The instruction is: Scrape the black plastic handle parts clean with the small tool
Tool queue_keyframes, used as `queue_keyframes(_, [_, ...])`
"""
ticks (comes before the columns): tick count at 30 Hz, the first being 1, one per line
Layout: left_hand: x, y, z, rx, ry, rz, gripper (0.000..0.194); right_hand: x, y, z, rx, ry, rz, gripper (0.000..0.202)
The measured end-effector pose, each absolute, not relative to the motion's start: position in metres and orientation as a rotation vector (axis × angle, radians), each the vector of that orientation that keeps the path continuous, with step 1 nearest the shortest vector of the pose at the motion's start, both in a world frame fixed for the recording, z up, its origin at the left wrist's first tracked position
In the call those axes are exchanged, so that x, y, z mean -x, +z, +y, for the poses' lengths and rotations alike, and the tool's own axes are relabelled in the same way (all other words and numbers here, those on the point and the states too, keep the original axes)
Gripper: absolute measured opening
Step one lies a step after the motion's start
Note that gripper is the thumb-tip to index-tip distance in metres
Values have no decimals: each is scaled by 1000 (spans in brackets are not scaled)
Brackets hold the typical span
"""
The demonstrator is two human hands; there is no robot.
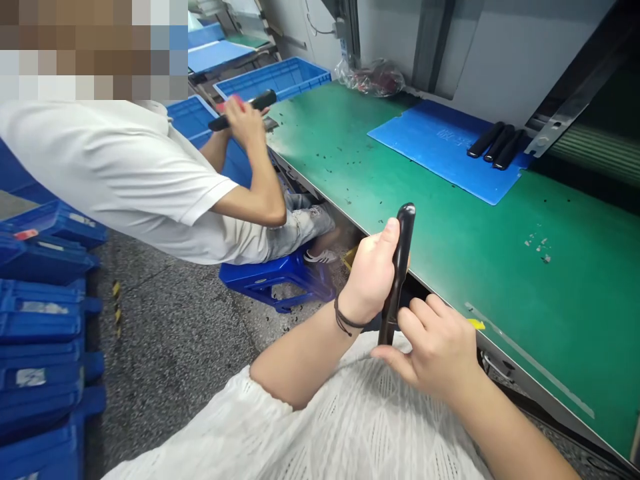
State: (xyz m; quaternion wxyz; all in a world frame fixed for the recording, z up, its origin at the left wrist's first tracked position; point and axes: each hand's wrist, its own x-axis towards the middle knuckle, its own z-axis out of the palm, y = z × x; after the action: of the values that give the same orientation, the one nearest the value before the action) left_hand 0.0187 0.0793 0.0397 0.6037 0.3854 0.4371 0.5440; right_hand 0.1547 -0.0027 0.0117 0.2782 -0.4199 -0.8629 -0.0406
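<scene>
A long, glossy black handle-shaped part point(399, 273) is held tilted just in front of my body, near the bench edge. Around its upper half, my left hand point(374, 273) is closed, with the thumb lying along the side. My right hand point(437, 340) is curled at the lower end, its thumb and bent fingers gripping there. Whether a small tool is also in those fingers is hidden. Several similar black parts point(495, 145) lie side by side on a blue sheet point(425, 137) at the back of the bench.
The green bench top point(440, 240) bears dark scraps. At left, a co-worker in a white shirt point(115, 167) sits on a blue stool point(270, 273), holding a black part point(264, 100). Blue crates point(40, 313) stack at far left; a blue bin point(280, 77) and plastic bag point(375, 78) lie beyond.
</scene>
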Motion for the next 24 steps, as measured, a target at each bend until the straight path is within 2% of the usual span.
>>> queue_keyframes(6, [-11, 45, 94, -632, 1253, 976, 68, -149, 8, -5, 1118, -123, -2392, 55])
queue_keyframes(15, [9, 27, 115, -273, 1324, 1019, 58, -137, -7, -6, 1111, -449, -2308, 54])
queue_keyframes(18, [18, 20, 121, -206, 1360, 1065, 57, -136, -9, -7, 1118, -368, -2264, 48])
queue_keyframes(22, [34, 12, 122, -298, 1415, 1041, 58, -140, -10, 0, 1219, -78, -2243, 42])
queue_keyframes(24, [41, 8, 119, -466, 1450, 969, 61, -144, -14, 8, 1238, -37, -2288, 25])
